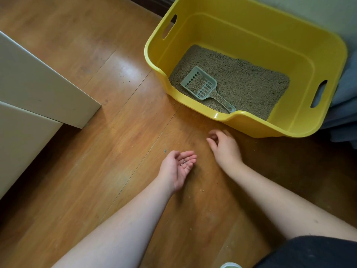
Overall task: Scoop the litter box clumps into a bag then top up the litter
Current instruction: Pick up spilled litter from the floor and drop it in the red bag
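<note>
A yellow plastic litter box (289, 41) stands on the wooden floor at the upper right, with grey-brown litter (247, 82) covering its bottom. A grey-green slotted scoop (201, 84) lies in the litter near the front wall, some granules in its bowl. My left hand (178, 169) is cupped palm up over the floor, with a few litter granules (184, 163) on its fingers. My right hand (224, 146) hovers palm down just before the box's front lip, its fingertips pinched together close to the floor. No bag is in view.
Stray granules (201, 190) dot the wooden floor (96, 180) around my hands. White furniture panels (38, 88) stand at the left. Blue-grey fabric (343, 105) lies behind the box at the right. A pale green rim (230, 265) shows at the bottom edge beside my dark clothing.
</note>
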